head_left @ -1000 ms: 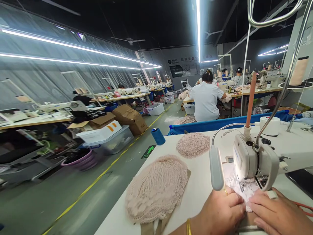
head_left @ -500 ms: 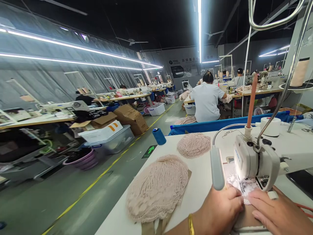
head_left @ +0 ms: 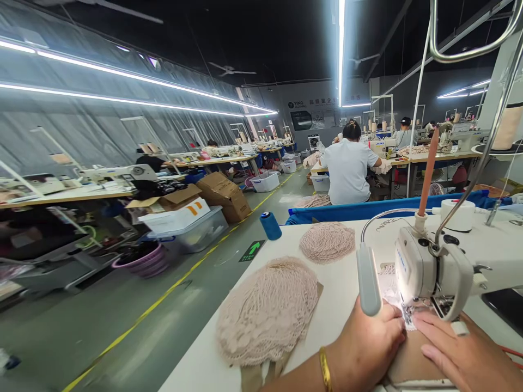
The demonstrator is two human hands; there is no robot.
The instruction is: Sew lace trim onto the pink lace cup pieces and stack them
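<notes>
My left hand [head_left: 370,348] lies on the white table [head_left: 335,296] with its fingers curled down, pressing a white lace and beige fabric piece [head_left: 402,318] just left of the needle of the white sewing machine [head_left: 437,272]. My right hand [head_left: 466,356] rests flat, fingers stretched, on the same fabric in front of the machine's head. A grey lamp head [head_left: 368,280] on a flexible neck hangs just above my left hand. A large stack of pink lace pieces [head_left: 267,310] lies to the left, a smaller stack [head_left: 327,242] further back.
A blue thread cone [head_left: 270,225] stands at the table's far left corner. A person in a white shirt [head_left: 347,169] sits sewing at the station ahead. Cardboard boxes [head_left: 223,193] and plastic bins [head_left: 192,226] line the aisle floor, marked by a yellow line [head_left: 163,296].
The view has shifted slightly so things sit further right and the fabric has fed a little under the needle; both hands stay pressed on it.
</notes>
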